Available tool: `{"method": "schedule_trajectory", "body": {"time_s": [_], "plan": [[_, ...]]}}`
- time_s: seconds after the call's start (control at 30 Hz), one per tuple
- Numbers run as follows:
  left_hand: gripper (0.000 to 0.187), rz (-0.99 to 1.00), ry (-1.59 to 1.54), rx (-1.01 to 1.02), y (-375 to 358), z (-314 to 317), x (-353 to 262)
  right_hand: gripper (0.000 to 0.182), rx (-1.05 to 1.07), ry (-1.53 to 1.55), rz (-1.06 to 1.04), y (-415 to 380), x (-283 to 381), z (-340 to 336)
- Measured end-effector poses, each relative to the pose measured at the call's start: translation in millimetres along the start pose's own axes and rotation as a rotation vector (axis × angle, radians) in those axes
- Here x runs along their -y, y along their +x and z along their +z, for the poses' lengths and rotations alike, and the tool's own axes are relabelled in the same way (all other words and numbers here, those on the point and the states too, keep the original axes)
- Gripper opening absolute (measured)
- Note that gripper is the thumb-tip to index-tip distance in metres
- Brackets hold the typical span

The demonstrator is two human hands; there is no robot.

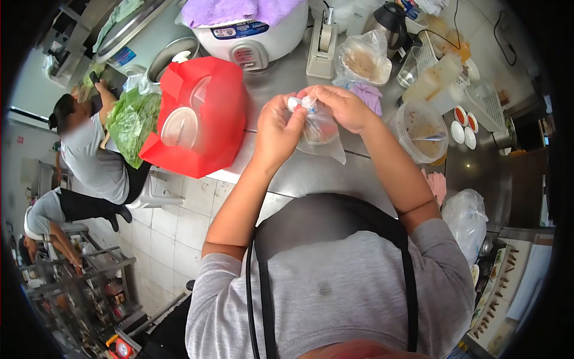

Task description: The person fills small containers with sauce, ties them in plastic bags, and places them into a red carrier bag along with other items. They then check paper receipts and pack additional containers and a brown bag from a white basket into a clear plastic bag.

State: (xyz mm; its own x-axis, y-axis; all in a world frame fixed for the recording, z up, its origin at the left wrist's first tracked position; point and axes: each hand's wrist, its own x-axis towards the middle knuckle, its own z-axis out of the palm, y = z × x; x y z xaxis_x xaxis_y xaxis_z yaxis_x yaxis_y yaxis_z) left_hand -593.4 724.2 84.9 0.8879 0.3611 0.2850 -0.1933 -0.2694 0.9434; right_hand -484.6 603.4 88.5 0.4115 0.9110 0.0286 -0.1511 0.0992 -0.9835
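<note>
A clear plastic bag (323, 133) with something reddish inside hangs over the steel counter, its neck bunched between my hands. My left hand (280, 128) pinches the gathered neck from the left side. From the right, my right hand (342, 106) grips the top of the same bag, fingers bent around the twisted plastic. To the left of my hands stands an open red bag (230, 113) with lidded clear containers (180, 128) in it. A tape dispenser (323, 51) is on the counter just beyond my hands.
Leafy greens in plastic (134, 122) lie left of the red bag. A rice cooker (251, 45) stands behind it. On the right are a tub (421, 128), sauce dishes (457, 133) and a bagged bowl (365, 60). Two people (95, 149) are at the left.
</note>
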Motion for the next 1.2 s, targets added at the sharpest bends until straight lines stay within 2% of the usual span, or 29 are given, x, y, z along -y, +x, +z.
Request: {"method": "schedule_trajectory", "body": {"time_s": [0.07, 0.17, 0.27, 0.3, 0.4, 0.5, 0.6, 0.67, 0.73, 0.77, 0.87, 0.97, 1.07, 1.1, 1.13, 1.17, 1.2], "plan": [[0.008, -0.116, -0.234, -0.015, -2.5, 2.7, -2.3, 0.026, 0.03, 0.008, -0.019, 0.2, -7.6, -0.1], [0.006, -0.181, -0.197, 0.048, -7.9, 1.2, -3.7, 0.021, 0.024, 0.001, -0.015, -1.6, -9.5, 8.1], [0.006, -0.033, -0.216, 0.116, -9.0, 3.5, 11.8, 0.011, 0.102, -0.122, -0.005, -0.7, -8.2, 1.5], [0.006, 0.072, -0.148, 0.087, -7.7, 2.7, 11.6, 0.011, 0.055, -0.221, -0.059, 0.0, -9.0, 3.1], [0.009, 0.389, 0.407, -0.091, -3.9, -5.3, 8.9, 0.011, -0.039, -0.326, -0.191, 0.7, -10.0, 14.1], [0.012, 0.375, 0.258, -0.262, 2.1, 0.2, 22.6, 0.01, -0.269, -0.754, -0.503, -1.5, -6.8, 36.3], [0.01, 0.131, -0.128, -0.245, -0.7, 2.1, 18.3, 0.01, -0.235, -0.733, -0.529, -6.3, -8.4, 45.6], [0.01, 0.025, -0.251, -0.155, -6.7, 1.7, 10.5, 0.011, -0.232, -0.722, -0.515, -7.7, -3.8, 45.3], [0.013, 0.033, -0.346, -0.089, -7.7, 1.2, 7.0, 0.013, -0.263, -0.645, -0.479, -9.4, 4.4, 50.1], [0.013, 0.043, -0.343, -0.086, -9.5, 2.1, 6.2, 0.016, -0.362, -0.632, -0.47, -8.6, 6.9, 54.7], [0.014, 0.093, -0.372, -0.054, -6.9, -1.5, -1.5, 0.011, -0.231, -1.107, -0.626, -5.1, 15.5, 41.3], [0.014, 0.117, -0.513, 0.081, -4.1, -8.8, -4.6, 0.004, -0.295, -1.056, -0.589, 6.6, 31.7, 48.9], [0.014, 0.17, -0.329, 0.026, -6.7, -28.7, -31.1, 0.003, -0.304, -0.98, -0.589, 26.7, 42.0, 60.0], [0.013, 0.139, -0.282, -0.041, -3.4, -31.4, -13.8, 0.003, -0.326, -0.967, -0.615, 35.9, 48.8, 63.0], [0.012, 0.194, -0.066, -0.156, -2.1, -38.5, -9.8, 0.003, -0.323, -0.87, -0.729, 48.7, 48.0, 63.2], [0.013, 0.246, -0.124, -0.243, -0.6, -39.5, -14.7, 0.005, -0.31, -0.826, -0.786, 60.5, 51.8, 63.1], [0.012, 0.173, -0.178, -0.234, -2.7, -43.3, -15.2, 0.004, -0.269, -0.902, -0.814, 66.5, 60.1, 71.2]]}}
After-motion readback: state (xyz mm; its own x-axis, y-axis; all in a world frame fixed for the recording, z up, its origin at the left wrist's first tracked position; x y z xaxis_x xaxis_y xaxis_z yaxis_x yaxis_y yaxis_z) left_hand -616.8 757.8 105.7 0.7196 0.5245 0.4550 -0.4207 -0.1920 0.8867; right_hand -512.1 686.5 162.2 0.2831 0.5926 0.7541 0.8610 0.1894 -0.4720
